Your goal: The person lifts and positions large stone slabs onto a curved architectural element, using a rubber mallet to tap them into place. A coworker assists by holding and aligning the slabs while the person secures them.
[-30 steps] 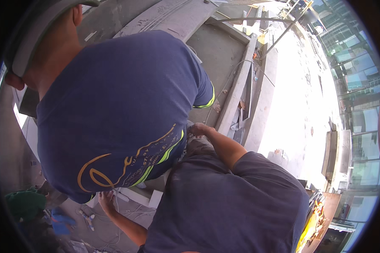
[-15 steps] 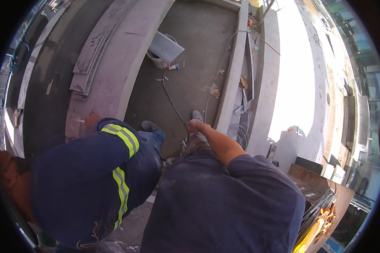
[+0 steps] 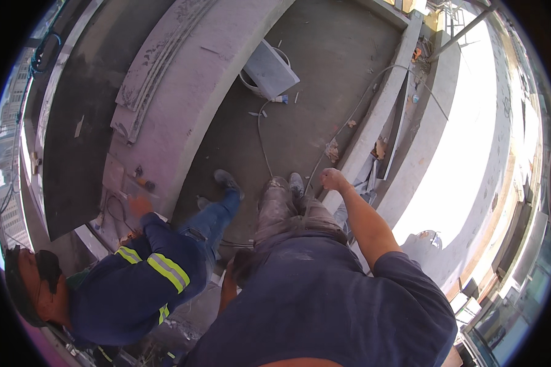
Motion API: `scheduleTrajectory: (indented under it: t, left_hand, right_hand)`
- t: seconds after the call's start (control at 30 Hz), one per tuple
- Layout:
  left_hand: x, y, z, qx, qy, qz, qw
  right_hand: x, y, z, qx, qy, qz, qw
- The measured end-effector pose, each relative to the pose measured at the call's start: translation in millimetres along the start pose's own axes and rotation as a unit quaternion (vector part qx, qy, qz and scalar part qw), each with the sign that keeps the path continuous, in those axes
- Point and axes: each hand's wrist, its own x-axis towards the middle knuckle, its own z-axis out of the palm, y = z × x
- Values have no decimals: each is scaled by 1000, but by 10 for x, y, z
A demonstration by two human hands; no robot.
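Observation:
My right hand (image 3: 332,179) is held out in front of my right thigh, its fingers curled closed; whether anything lies inside them is hidden. A thin grey cable (image 3: 312,174) runs on the floor just left of it. At my left side, my left forearm (image 3: 228,292) shows beside my dark shirt. The hand there merges with a dark shape (image 3: 243,267) by my hip, and its fingers cannot be made out. My dusty trousers (image 3: 272,211) and shoe (image 3: 296,183) are below.
At left, a co-worker (image 3: 128,293) in a navy top with reflective bands reaches a blurred hand over a pale ledge (image 3: 183,116). Stacked boards (image 3: 159,61) lie on it. Ahead are a white bucket (image 3: 249,84) with a grey slab (image 3: 272,70) and a low concrete curb (image 3: 373,128).
My right hand has moved right, away from in front of my body. My left forearm has come into view. The co-worker has shifted back and left, and the view has turned.

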Motion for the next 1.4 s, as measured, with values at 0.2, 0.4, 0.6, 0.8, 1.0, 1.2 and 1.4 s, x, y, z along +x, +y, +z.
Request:
scheduleTrajectory:
  t: [0.2,0.4,0.6,0.8,1.0,1.2,1.4]
  left_hand:
    - [1219,897,306,-81,-41,-19,996]
    - [3072,2729,846,-124,18,-97,987]
    - [5294,3465,1950,-292,-14,-109,950]
    - [6833,4260,3242,-517,34,-205,830]
    - [7461,4105,3161,-708,119,-104,688]
    - [6971,3494,2137,-575,222,-78,784]
    - [6702,3845,1542,-527,200,-114,818]
  right_hand:
    - [370,1096,410,321,21,105,941]
    - [1532,1552,-743,79,-105,95,987]
    - [3334,2689,-1241,324,52,260,908]
    - [4790,3631,-1302,405,134,343,837]
    - [5001,2979,-1173,400,106,379,828]
    - [4998,2906,-1070,375,-7,174,911]
    - [6381,3585,-1275,258,112,117,952]
